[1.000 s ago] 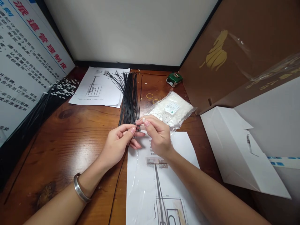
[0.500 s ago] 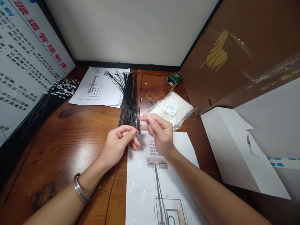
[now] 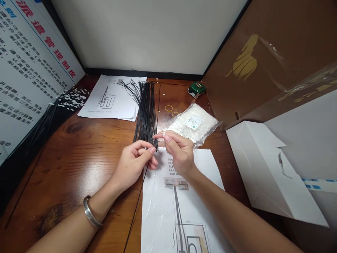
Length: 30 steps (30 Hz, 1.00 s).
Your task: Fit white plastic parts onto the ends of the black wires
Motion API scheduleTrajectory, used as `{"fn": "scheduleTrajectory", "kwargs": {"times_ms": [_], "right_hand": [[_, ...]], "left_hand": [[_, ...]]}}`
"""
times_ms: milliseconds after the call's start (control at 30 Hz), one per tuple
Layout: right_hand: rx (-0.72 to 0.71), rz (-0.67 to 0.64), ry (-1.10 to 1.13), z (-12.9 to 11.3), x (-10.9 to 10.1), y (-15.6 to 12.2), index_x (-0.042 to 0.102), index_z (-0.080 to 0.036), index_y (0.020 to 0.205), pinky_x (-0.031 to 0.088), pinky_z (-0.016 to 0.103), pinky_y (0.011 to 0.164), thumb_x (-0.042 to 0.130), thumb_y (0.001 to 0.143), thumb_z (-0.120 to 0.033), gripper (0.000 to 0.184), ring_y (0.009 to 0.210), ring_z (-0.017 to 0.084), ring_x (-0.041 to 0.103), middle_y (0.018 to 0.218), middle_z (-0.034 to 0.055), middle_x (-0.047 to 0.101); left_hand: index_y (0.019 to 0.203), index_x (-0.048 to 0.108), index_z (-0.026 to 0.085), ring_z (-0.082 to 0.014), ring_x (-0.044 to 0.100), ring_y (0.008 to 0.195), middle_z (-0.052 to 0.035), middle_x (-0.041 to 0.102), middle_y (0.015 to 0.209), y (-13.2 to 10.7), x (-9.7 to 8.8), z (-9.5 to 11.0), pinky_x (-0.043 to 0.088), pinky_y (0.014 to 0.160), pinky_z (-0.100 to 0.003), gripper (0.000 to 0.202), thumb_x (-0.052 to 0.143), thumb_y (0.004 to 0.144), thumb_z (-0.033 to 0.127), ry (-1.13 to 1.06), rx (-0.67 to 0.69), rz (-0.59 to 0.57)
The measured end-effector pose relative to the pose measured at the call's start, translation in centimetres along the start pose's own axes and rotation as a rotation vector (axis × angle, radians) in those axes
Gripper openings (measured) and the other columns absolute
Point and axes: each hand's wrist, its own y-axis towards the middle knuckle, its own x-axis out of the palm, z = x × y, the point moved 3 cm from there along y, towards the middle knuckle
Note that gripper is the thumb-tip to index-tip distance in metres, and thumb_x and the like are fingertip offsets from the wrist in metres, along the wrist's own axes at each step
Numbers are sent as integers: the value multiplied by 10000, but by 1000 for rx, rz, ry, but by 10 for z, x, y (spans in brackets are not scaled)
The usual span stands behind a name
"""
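Observation:
Between thumb and fingertips, my left hand [image 3: 139, 154] pinches a thin black wire [image 3: 134, 219] that trails down toward the front of the table. Close by on its right, my right hand [image 3: 179, 151] is closed on a small white connector [image 3: 164, 134], held at the tips of thumb and forefinger. The two hands are slightly apart. Just beyond them lies a bundle of black wires [image 3: 146, 109], its near ends partly behind my fingers. A clear bag of white connectors [image 3: 194, 121] rests behind my right hand.
A printed drawing sheet [image 3: 158, 211] lies under my hands, with another drawing sheet [image 3: 92, 109] at the back left. White-tipped black wires [image 3: 71, 100] lie far left. A green tape measure [image 3: 197, 90], a brown carton [image 3: 263, 52] and a white box [image 3: 265, 168] stand right.
My right hand has moved slightly left and down toward my left hand, carrying the white connector. The wire trailing from my left hand has swung to the right.

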Motion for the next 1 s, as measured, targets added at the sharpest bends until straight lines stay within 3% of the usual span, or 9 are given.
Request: {"fn": "scheduleTrajectory", "kwargs": {"times_ms": [133,333,567,733,833,1000], "right_hand": [[-108,-73,-25,-5,3,0,745,-208,805,512,370,754,540,896,-266,232,775,198,662,798,54,711],[-29,10,-19,-1,0,0,753,-214,871,528,384,757,529,904,-287,238,811,200,666,880,59,718],[-130,-89,-23,-6,3,0,751,-215,819,520,369,746,537,880,-220,223,782,192,672,801,46,730],[-92,-6,-85,-7,1,0,695,-201,717,469,332,656,513,853,-199,227,683,169,607,706,26,656],[-54,-105,-97,-6,2,1,636,-197,597,386,305,548,515,802,-200,238,542,142,498,573,0,565],[-14,-232,-84,-4,3,1,560,-195,537,339,292,530,499,764,-214,236,506,130,426,533,-15,498]], "left_hand": [[778,606,132,-91,601,485,1,659,599,0,-1,1,475,499,-189,195,649,815,318,6,12,41],[755,597,134,-92,596,483,-2,652,604,0,-2,1,471,495,-192,179,636,815,298,35,24,61],[749,602,136,-88,578,469,10,631,580,0,-1,3,458,485,-193,183,638,801,308,37,39,72],[771,609,148,-91,538,444,41,573,518,0,-2,3,456,466,-202,181,653,789,323,36,41,81],[777,616,149,-94,530,446,38,568,513,-2,-2,3,459,467,-208,195,654,791,340,56,42,51],[754,605,153,-97,541,461,28,582,524,-3,-1,3,471,489,-211,193,638,809,336,88,53,-5]]}}
